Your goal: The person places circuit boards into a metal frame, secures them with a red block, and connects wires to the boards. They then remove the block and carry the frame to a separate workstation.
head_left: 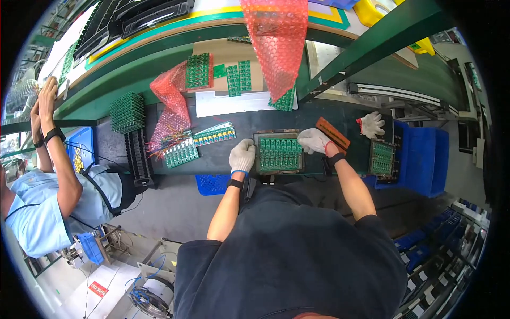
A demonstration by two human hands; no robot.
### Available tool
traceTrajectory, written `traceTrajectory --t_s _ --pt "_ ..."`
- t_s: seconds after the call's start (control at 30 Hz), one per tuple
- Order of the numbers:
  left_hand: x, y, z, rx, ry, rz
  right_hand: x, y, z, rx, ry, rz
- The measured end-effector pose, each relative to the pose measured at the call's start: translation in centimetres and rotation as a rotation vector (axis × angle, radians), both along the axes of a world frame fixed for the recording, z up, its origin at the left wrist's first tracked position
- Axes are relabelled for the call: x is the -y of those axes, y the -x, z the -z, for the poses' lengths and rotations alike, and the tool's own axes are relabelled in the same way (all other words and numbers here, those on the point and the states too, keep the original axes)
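A green circuit board panel [280,154] lies in a dark-edged fixture [280,171] on the bench in front of me. Beside the fixture's left edge is my left hand [243,156], in a white knit glove, with its fingers curled closed; whatever they may grip is hidden. My right hand [313,141], also gloved, reaches over the panel's upper right corner. Its fingers are drawn together, and anything between them is too small to make out. Just beyond that hand rests an orange-brown slotted strip [333,135], lying at a slant.
More circuit boards [181,152] with coloured wires lie to the left, near a green rack stack [127,112]. Red bubble wrap [279,48] hangs overhead. On the right are a loose glove [372,125], another loaded fixture [381,158] and a blue bin [422,159]. A co-worker [69,191] stands left.
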State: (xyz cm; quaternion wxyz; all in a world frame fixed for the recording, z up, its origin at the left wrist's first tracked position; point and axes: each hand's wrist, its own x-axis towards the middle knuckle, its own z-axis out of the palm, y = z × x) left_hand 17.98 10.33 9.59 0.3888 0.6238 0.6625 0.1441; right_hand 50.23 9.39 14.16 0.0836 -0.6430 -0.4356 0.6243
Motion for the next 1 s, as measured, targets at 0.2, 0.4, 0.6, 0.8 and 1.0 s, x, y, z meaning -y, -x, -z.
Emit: traceTrajectory --t_s 0.2,0.4,0.6,0.8,1.0 --pt "0.9 1.0 -0.1 -0.089 -0.014 -0.047 -1.6 0.6 1.0 0.082 0.017 -0.039" --pt "0.3 -0.1 -0.9 -0.086 0.105 -0.018 -2.5 0.7 1.9 0.076 0.027 0.009" --pt "-1.3 -1.6 -0.6 -0.254 0.177 0.009 -2.6 0.6 2.4 0.154 -0.051 0.1" --pt "-2.5 -2.0 0.0 -0.326 0.181 0.009 -0.8 2.0 4.1 0.184 -0.148 0.316" --pt "-2.3 -2.2 -0.5 -0.36 0.19 0.013 0.5 2.4 4.9 0.459 -0.408 0.126"
